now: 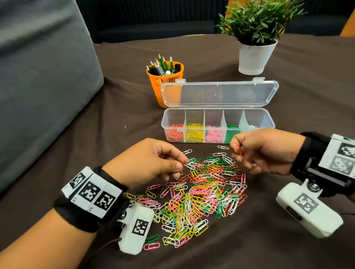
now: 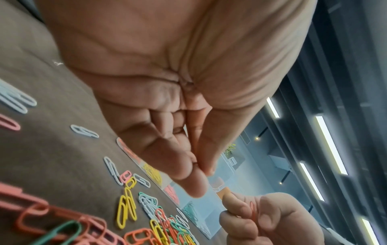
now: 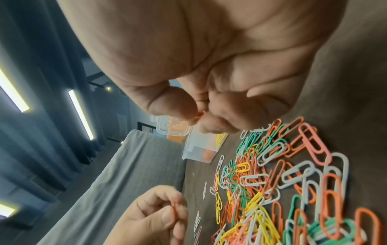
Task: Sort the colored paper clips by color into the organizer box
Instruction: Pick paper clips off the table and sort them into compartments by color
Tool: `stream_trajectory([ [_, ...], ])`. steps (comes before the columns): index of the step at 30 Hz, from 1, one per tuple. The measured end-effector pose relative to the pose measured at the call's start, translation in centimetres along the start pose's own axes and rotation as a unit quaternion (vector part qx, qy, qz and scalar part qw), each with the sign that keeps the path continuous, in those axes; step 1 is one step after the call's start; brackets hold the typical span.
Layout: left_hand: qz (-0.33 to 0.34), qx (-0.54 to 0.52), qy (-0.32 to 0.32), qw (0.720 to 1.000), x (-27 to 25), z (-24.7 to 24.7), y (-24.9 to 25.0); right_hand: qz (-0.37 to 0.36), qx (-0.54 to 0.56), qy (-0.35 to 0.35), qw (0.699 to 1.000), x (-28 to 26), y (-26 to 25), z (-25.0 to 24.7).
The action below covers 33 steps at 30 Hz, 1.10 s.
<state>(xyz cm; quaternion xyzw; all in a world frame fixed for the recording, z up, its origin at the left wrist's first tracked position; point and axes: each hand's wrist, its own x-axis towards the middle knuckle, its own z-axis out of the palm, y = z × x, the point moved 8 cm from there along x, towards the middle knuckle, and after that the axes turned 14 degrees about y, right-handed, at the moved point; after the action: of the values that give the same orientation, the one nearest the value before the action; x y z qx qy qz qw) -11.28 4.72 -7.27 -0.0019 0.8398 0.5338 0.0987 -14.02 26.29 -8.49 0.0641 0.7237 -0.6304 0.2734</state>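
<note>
A mixed pile of coloured paper clips (image 1: 203,195) lies on the dark brown cloth between my hands. Behind it stands the clear organizer box (image 1: 265,119) with its lid up; its compartments hold, from left to right, orange, yellow, pink, green and white clips. My left hand (image 1: 182,164) hovers at the pile's far left edge and pinches a thin orange clip (image 3: 175,208) between thumb and forefinger. My right hand (image 1: 238,152) is raised just in front of the box's green compartment, pinching an orange clip (image 1: 240,151). The other curled fingers hide most of each clip.
An orange mesh cup of pencils (image 1: 164,78) stands behind the box's left end. A potted plant in a white pot (image 1: 254,55) sits at the back right. A grey cushion (image 1: 30,89) borders the cloth on the left. A few stray white clips (image 1: 223,147) lie near the box.
</note>
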Motion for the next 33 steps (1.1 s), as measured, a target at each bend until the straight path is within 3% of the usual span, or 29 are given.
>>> stream_trajectory([
  [5,-0.051,-0.109,-0.002,0.993,-0.2,0.4,-1.0,0.002,-0.029,-0.02,0.999,-0.5,0.2,1.3],
  [8,-0.051,-0.102,0.017,0.993,0.0,0.1,-1.2,0.007,-0.049,-0.014,0.999,-0.3,0.6,1.4],
  [12,-0.068,0.016,0.051,0.996,0.3,0.0,-1.2,0.008,-0.047,0.004,0.999,-0.1,0.7,1.1],
  [16,0.021,0.233,0.05,0.971,1.1,0.2,0.1,-0.04,-0.158,0.041,0.986,0.2,0.5,0.9],
  [17,0.047,0.289,0.05,0.955,1.2,0.4,0.5,-0.077,-0.253,0.055,0.963,0.2,0.3,0.9],
  [20,0.102,0.41,0.054,0.905,1.5,0.9,1.5,-0.196,-0.56,0.075,0.802,-0.4,-0.5,1.7],
  [21,0.11,0.43,0.051,0.895,1.6,1.1,1.5,-0.219,-0.594,0.071,0.771,-0.6,-0.5,2.1],
  [22,0.116,0.445,0.045,0.887,1.6,1.4,1.5,-0.229,-0.607,0.067,0.758,-0.8,-0.4,2.4],
  [27,0.156,0.487,0.039,0.859,1.4,2.6,1.9,-0.228,-0.606,0.07,0.759,-1.0,-0.1,2.8],
  [31,0.185,0.504,0.035,0.843,1.1,3.3,2.1,-0.275,-0.597,0.064,0.751,-1.0,-0.7,3.3],
  [33,0.166,0.489,0.014,0.857,1.2,3.3,1.8,-0.268,-0.56,0.052,0.782,-1.0,-1.0,3.1],
])
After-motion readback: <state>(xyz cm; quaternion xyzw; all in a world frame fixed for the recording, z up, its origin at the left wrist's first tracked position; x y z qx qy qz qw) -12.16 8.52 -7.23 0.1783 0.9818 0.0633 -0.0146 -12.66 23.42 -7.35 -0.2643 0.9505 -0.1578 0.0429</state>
